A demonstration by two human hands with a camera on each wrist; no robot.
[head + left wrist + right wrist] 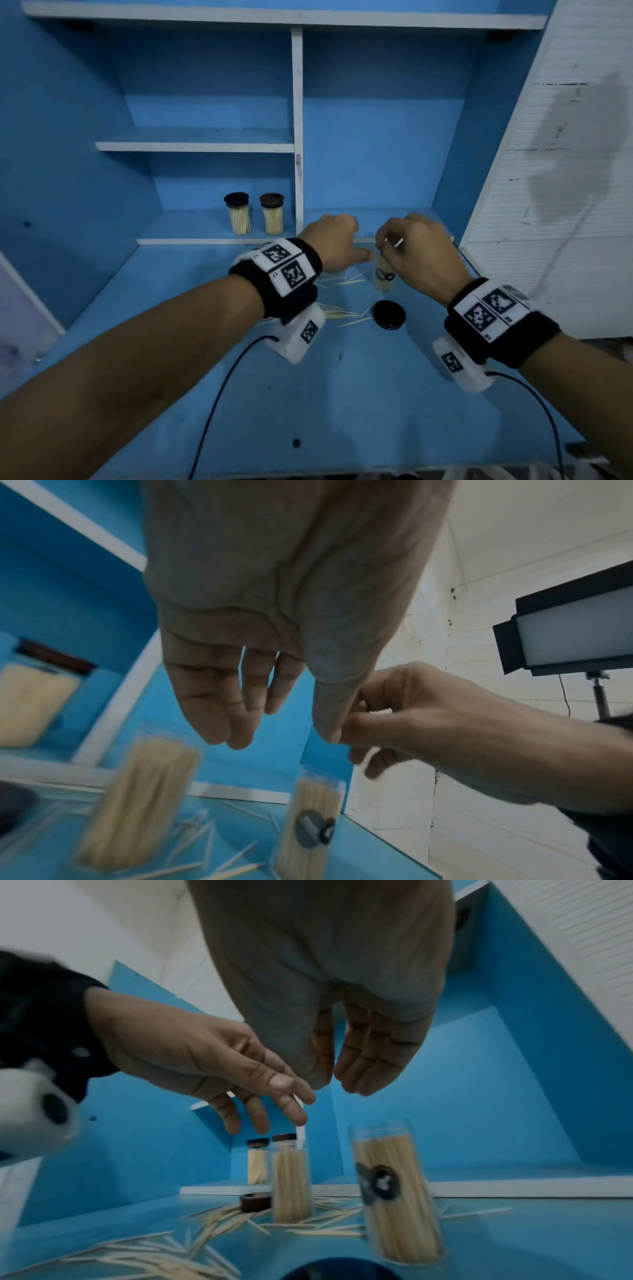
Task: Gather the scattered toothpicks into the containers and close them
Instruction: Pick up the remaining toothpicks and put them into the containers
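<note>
Two clear cylindrical containers with dark round lids (255, 218) stood closed on the low blue shelf (205, 229), each packed with pale wooden toothpicks; on the blue desk surface (342, 394) below stood two open clear containers; the one bearing a dark round label (397, 1199) was filled upright with toothpicks and stood beneath both hands; the unlabelled one (291, 1180) stood just beside it toward the shelf, likewise full. A loose dark round lid (389, 314) lay on the desk near the labelled container; a second dark lid (255, 1201) lay beside the unlabelled one. Scattered loose toothpicks (219, 1223) lay flat across the desk around and between both open containers.

The left hand (334, 241) hovered above the labelled container with fingers extended and relaxed, holding nothing; its thumb tip lay against the fingers of the right hand (419, 255). The right hand's thumb and fingertips (352, 1080) were drawn narrowly together, almost touching, directly over the labelled container's mouth and apart from it; whether a toothpick was pinched between them could not be told.
</note>
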